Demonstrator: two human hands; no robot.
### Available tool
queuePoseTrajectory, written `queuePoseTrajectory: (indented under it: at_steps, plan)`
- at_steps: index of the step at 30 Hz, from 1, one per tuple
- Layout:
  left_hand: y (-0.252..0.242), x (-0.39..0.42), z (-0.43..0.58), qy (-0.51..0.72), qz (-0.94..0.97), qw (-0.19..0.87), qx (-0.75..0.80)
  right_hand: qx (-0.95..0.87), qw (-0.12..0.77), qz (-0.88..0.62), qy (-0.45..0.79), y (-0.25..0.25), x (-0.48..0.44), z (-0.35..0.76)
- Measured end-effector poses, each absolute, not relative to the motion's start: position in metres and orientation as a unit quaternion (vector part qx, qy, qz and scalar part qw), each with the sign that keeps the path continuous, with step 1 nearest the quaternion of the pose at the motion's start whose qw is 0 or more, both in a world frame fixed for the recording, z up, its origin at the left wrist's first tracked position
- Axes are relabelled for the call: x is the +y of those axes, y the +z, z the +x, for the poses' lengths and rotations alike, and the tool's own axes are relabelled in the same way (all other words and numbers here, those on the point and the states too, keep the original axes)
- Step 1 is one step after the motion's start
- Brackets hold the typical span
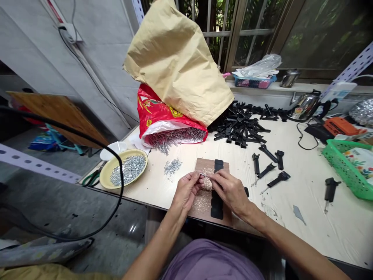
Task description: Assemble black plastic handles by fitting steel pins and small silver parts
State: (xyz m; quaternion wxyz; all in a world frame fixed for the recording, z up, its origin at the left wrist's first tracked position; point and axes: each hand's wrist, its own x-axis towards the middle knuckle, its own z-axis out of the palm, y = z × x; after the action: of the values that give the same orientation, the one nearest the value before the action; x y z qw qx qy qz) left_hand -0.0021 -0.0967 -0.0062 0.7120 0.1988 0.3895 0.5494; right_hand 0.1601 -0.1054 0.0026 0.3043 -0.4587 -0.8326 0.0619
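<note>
My left hand and my right hand meet above a brown board at the table's front edge. Between their fingertips is a small, thin metal piece, pinched from both sides; its exact shape is too small to tell. Black pads run down the board, partly hidden under my right hand. To the left lies a small pile of metal bits, and beyond it a yellow bowl holds more of them. Several black handles with metal rods lie to the right.
A red bag of metal rods stands behind, with brown paper over it. Black parts are heaped beside it. A green basket and a kettle are at right. A black cable loops at left.
</note>
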Motion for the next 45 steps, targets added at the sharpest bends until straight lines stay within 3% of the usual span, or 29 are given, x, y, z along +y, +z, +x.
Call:
queuePoseTrajectory:
  at_steps: [5, 12, 20, 24, 29, 35, 41, 45]
  plan:
    - [-0.010, -0.091, 0.002, 0.576, 0.259, 0.648, 0.426, -0.824, 0.289, -0.487, 0.009, -0.003, -0.105, 0.158]
    - [-0.016, -0.084, 0.010, 0.516, 0.299, 0.666, 0.447, -0.805, 0.287, -0.519, 0.024, -0.006, -0.103, 0.165]
    - [-0.011, -0.081, 0.016, 0.486, 0.457, 0.531, 0.522, -0.741, 0.334, -0.523, 0.258, -0.004, -0.101, 0.180]
    - [-0.011, -0.079, 0.020, 0.463, 0.459, 0.554, 0.518, -0.745, 0.343, -0.539, 0.193, -0.008, -0.103, 0.183]
    - [-0.014, -0.078, 0.022, 0.461, 0.467, 0.556, 0.510, -0.739, 0.348, -0.523, 0.243, -0.007, -0.103, 0.186]
    - [-0.016, -0.080, 0.022, 0.452, 0.478, 0.548, 0.516, -0.789, 0.284, -0.537, 0.098, -0.007, -0.108, 0.189]
    - [-0.018, -0.080, 0.023, 0.445, 0.461, 0.586, 0.495, -0.762, 0.319, -0.534, 0.183, -0.011, -0.106, 0.193]
    - [-0.021, -0.080, 0.025, 0.450, 0.430, 0.601, 0.501, -0.781, 0.307, -0.532, 0.110, -0.011, -0.107, 0.193]
